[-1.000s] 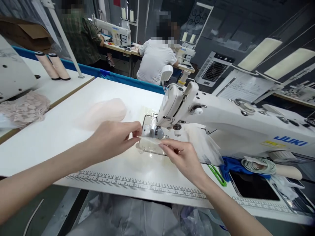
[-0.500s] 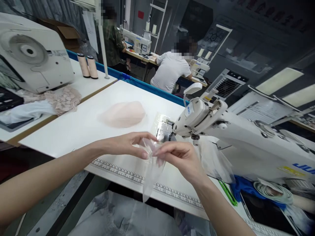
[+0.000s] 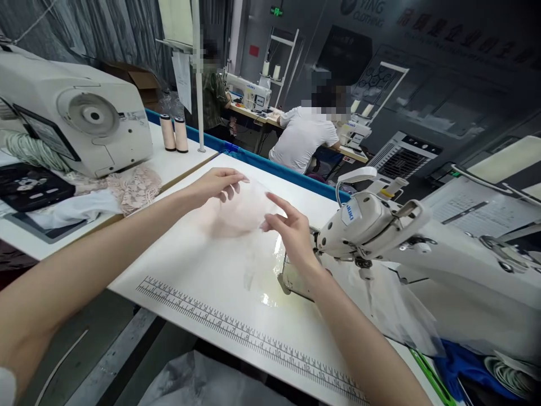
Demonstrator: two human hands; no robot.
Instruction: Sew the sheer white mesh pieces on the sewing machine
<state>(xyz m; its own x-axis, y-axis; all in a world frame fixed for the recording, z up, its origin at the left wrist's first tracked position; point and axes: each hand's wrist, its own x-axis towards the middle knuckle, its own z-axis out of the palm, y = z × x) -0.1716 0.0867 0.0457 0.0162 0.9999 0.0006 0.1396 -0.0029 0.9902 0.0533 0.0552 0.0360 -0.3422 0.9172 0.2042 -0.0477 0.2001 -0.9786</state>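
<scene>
A thin, see-through white fabric piece (image 3: 250,210) spreads between my hands, over a pale pink fabric piece (image 3: 211,224) on the white sewing table (image 3: 186,259). My left hand (image 3: 217,185) pinches its far left edge between thumb and index finger, the other fingers curled loosely below. At its right edge is my right hand (image 3: 293,228), index finger stretched out and apart from the thumb, the fingertips touching or very near the cloth. Just right of that hand stands the sewing machine head (image 3: 355,223), its needle plate partly hidden by my wrist.
A printed ruler (image 3: 253,332) runs along the front edge. Sheer cloth (image 3: 393,299) lies beneath the machine arm, near green thread snips (image 3: 431,375). Two thread cones (image 3: 174,134), lace (image 3: 139,189) and another machine (image 3: 97,115) occupy the left table. Two people sit at machines beyond.
Both hands have moved away from the table's front edge, carrying the sheer fabric from in front of the needle plate to over the pink piece. The fabric is now spread out and my right fingers have parted.
</scene>
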